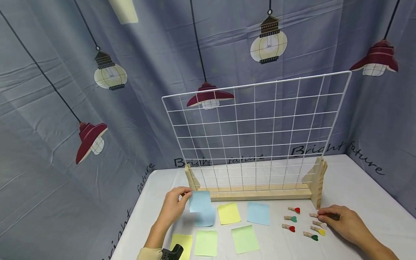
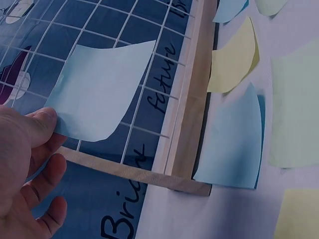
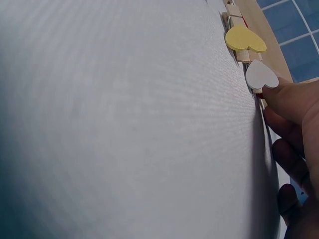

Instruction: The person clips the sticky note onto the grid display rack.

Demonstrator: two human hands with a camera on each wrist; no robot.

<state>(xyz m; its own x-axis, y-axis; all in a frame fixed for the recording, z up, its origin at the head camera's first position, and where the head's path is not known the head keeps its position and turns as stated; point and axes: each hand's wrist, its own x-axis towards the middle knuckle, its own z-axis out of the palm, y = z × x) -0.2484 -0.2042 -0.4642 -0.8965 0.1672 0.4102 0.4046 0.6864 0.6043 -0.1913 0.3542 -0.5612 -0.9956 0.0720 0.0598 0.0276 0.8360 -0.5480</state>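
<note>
From my end I am seeing the left hand [image 1: 178,203] pinching a square light-blue paper sticky note [image 2: 102,92] between thumb and fingers at its edge, and it is holding the note up just in front of the left end of a pale wooden stand [image 1: 256,195]. That stand is carrying an upright white wire grid panel [image 1: 255,132] and is standing toward the far edge of the white bench [image 1: 360,191]. In the head view the raised sheet is partly covering a second blue note [image 1: 206,218], which is lying on the bench. The right hand [image 1: 346,222] is resting its fingertips at the end of a small wooden clip [image 1: 313,215], toward the bench's right edge; the fingers are hiding that end, so I cannot tell whether they are gripping it. Just beside it a clip with a white heart [image 3: 261,74] and a clip with a yellow heart [image 3: 244,40] are lying, while two red-heart clips and two green-heart clips are lying farther left. Between the two hands, a yellow note [image 1: 229,213] and another blue note [image 1: 258,213] are lying nearest the stand, with two pale-green notes and one more yellow note sitting closer to the near edge.
</note>
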